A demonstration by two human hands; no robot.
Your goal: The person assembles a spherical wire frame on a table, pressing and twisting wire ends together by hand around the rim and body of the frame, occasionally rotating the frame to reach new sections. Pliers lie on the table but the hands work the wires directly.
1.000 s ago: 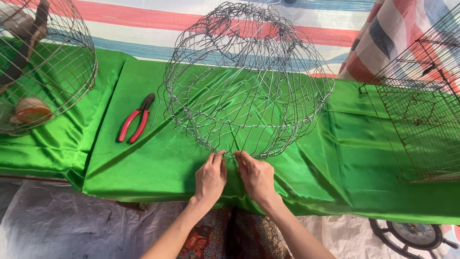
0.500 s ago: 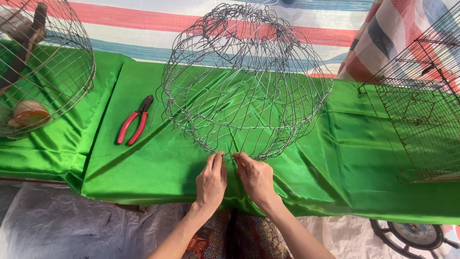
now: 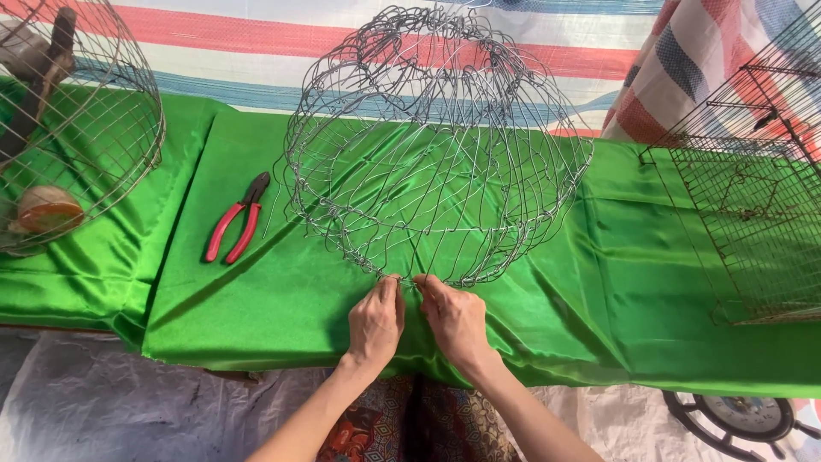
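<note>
A large round wire cage frame [image 3: 436, 145] stands in the middle of the view on a surface draped in shiny green cloth [image 3: 282, 299], its open mesh of thin silver wires bulging outward and narrowing toward the top. Its lower rim runs nearest the person at about 6 o'clock, and both hands meet there.

The left hand [image 3: 376, 321] lies at 6 o'clock just below the frame, its fingertips pinched on the wire of the lower rim. The right hand [image 3: 455, 318] sits just beside it, touching or nearly touching it, with thumb and forefinger closed on the same stretch of rim wire (the exact strand each finger grips is too fine to make out). Both forearms come up from the bottom edge of the view, over a patterned dark red garment [image 3: 410, 428].

At 9 o'clock from the frame, well apart from the hands, a pair of red-handled pliers [image 3: 237, 218] lies flat on the green cloth, jaws pointing away from the person. Farther out at 10 o'clock, a second round wire cage [image 3: 103, 145] rests tilted on its side, with a small tan object [image 3: 47, 210] seen through its bars. At 3 o'clock a rectangular wire cage [image 3: 753, 214] of darker, rust-toned mesh stands at the cloth's right end. Behind everything, at 12 o'clock, hangs a striped tarpaulin [image 3: 214, 51] in white, red and blue. Below the surface, grey plastic sheeting [image 3: 103, 402] covers the ground.
</note>
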